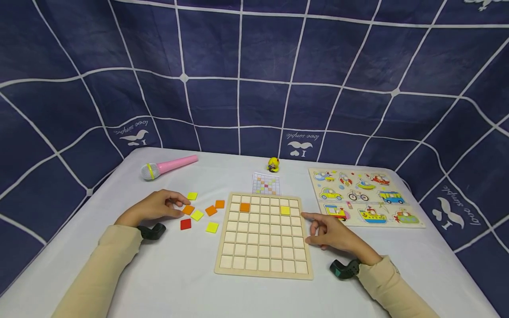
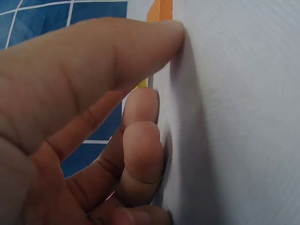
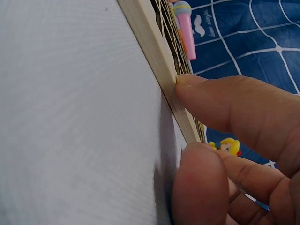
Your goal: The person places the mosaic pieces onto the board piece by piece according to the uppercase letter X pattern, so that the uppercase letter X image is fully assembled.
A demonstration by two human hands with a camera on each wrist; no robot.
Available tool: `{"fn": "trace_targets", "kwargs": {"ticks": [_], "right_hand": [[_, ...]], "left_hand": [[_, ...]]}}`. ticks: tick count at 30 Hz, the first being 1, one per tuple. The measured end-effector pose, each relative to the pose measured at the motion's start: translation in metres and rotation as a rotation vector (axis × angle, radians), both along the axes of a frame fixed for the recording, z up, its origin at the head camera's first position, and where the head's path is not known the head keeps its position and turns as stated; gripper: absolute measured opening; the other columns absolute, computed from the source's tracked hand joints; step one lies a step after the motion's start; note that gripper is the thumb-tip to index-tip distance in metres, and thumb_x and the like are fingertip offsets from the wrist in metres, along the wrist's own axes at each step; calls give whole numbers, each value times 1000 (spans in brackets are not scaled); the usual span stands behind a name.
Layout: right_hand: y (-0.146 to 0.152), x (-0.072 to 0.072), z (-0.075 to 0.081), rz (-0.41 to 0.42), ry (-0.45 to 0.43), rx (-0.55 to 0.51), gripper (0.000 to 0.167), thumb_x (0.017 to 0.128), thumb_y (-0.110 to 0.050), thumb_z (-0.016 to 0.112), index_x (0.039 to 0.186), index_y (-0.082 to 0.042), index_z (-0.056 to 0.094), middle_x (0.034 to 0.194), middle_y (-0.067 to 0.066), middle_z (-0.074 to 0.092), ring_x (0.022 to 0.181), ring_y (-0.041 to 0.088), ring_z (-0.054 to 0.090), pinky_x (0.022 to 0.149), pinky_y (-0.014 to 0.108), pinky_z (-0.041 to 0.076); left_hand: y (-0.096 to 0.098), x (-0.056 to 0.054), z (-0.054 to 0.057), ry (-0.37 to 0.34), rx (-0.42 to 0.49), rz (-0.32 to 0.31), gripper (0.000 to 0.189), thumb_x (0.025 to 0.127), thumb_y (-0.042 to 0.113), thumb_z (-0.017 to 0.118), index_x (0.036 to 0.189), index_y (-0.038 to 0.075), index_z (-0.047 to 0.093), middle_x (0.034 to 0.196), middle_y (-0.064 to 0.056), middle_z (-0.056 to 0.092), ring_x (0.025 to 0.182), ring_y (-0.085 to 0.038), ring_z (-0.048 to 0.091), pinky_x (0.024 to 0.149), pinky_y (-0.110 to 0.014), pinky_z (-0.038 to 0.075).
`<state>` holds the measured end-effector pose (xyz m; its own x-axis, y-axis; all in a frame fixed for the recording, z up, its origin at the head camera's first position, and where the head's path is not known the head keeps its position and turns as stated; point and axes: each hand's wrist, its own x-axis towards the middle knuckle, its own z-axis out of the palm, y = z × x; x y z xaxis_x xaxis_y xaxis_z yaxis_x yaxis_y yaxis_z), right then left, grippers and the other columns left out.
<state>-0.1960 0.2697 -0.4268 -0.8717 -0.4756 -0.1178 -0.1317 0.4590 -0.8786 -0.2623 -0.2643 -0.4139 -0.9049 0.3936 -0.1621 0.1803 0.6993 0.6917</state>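
Observation:
In the head view my left hand (image 1: pixel 161 205) is at the loose tiles, thumb and index finger pinching an orange tile (image 1: pixel 188 210). The left wrist view shows the thumb tip beside orange (image 2: pixel 164 10), with the other fingers curled beneath. My right hand (image 1: pixel 332 232) touches the right edge of a wooden grid board (image 1: pixel 258 240) with thumb and index fingertips; its other fingers are bent. On the board sit an orange tile (image 1: pixel 245 207) at upper left and a yellow tile (image 1: pixel 285 210) at upper right. In the right wrist view the thumb (image 3: pixel 199 91) presses on the board's rim.
More yellow and orange tiles and a red tile (image 1: pixel 185 224) lie left of the board. Behind it are a colored grid card (image 1: pixel 266 183) and a yellow-haired figurine (image 1: pixel 273 164). A pink toy microphone (image 1: pixel 171 166) lies back left, a vehicle puzzle board (image 1: pixel 366 198) at right.

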Motion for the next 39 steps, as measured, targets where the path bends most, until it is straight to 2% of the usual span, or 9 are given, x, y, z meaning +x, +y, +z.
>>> {"fn": "trace_targets", "kwargs": {"ticks": [6, 13, 22, 26, 39], "right_hand": [[0, 0, 0, -2, 3, 7, 77, 91, -5, 83, 155, 14, 44, 94, 7, 59, 59, 8, 52, 53, 24, 50], [0, 0, 0, -3, 0, 5, 77, 91, -4, 84, 155, 15, 44, 95, 9, 60, 59, 8, 52, 53, 23, 49], [0, 0, 0, 0, 4, 11, 77, 91, -4, 84, 155, 15, 44, 95, 9, 60, 59, 8, 53, 53, 23, 49], [0, 0, 0, -1, 7, 12, 77, 91, -3, 84, 154, 15, 44, 94, 8, 60, 59, 8, 53, 53, 23, 49], [-1, 0, 0, -1, 11, 19, 76, 91, -3, 84, 154, 15, 45, 94, 8, 60, 59, 8, 53, 53, 23, 49]], "left_hand": [[0, -1, -1, 11, -6, 16, 36, 89, 13, 87, 122, 1, 77, 100, -4, 68, 78, -20, 52, 69, -27, 42], [-1, 0, -3, 61, -33, 26, 33, 87, 15, 89, 116, 3, 79, 92, 1, 66, 76, -20, 51, 68, -28, 41], [1, 3, 7, 209, -31, 78, 30, 85, 17, 90, 112, 6, 80, 90, 1, 65, 76, -20, 53, 67, -29, 44], [3, 3, 9, 251, -4, 102, 30, 85, 16, 91, 111, 6, 80, 90, -1, 65, 74, -21, 54, 65, -27, 45], [25, 13, 22, 288, 40, 130, 29, 85, 16, 89, 112, 10, 80, 90, 0, 65, 81, -22, 57, 67, -28, 47]]}}
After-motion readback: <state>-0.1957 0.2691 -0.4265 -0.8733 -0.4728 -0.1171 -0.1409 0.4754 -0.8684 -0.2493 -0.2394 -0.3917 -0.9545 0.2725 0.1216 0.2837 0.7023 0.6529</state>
